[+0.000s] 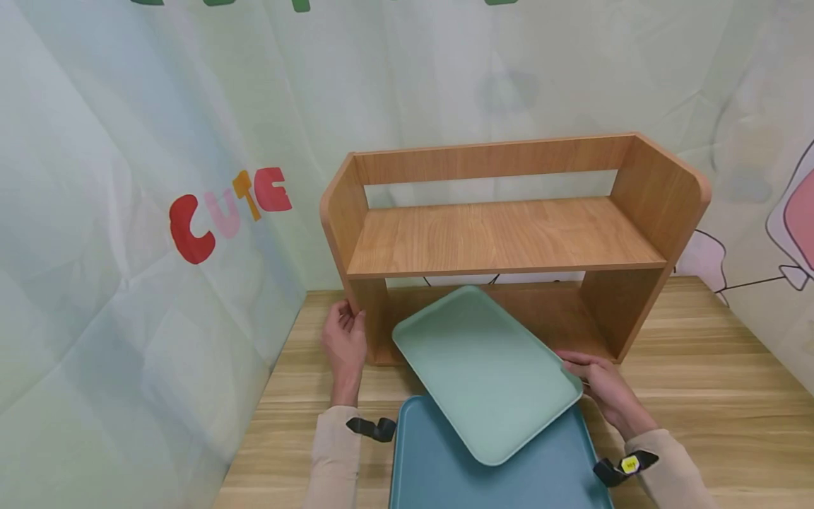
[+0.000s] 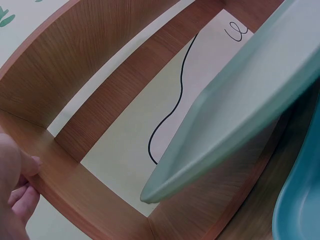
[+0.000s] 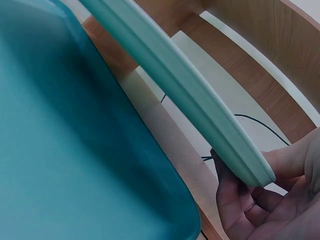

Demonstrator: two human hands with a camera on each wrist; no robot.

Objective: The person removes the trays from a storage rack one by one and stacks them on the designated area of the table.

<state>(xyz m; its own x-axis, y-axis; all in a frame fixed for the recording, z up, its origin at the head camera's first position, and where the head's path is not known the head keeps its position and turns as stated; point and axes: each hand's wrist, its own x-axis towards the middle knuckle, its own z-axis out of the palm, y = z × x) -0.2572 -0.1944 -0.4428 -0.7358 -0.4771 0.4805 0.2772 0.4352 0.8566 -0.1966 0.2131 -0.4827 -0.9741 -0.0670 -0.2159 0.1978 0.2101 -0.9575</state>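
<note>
My right hand (image 1: pixel 600 385) pinches the right corner of a light green tray (image 1: pixel 486 375), its thumb and fingers on either side of the rim in the right wrist view. The tray hangs at an angle over a larger blue tray (image 1: pixel 496 474), its far corner in front of the lower opening of a wooden two-tier shelf (image 1: pixel 509 233). My left hand (image 1: pixel 345 343) grips the front edge of the shelf's left side panel; in the left wrist view the thumb lies on the panel's face and the fingers curl behind it.
The shelf stands at the back of a wood-grain table (image 1: pixel 706 396). Behind it and to the left hangs a pale printed curtain (image 1: pixel 210 127) with coloured letters. The blue tray lies on the table in front of the shelf.
</note>
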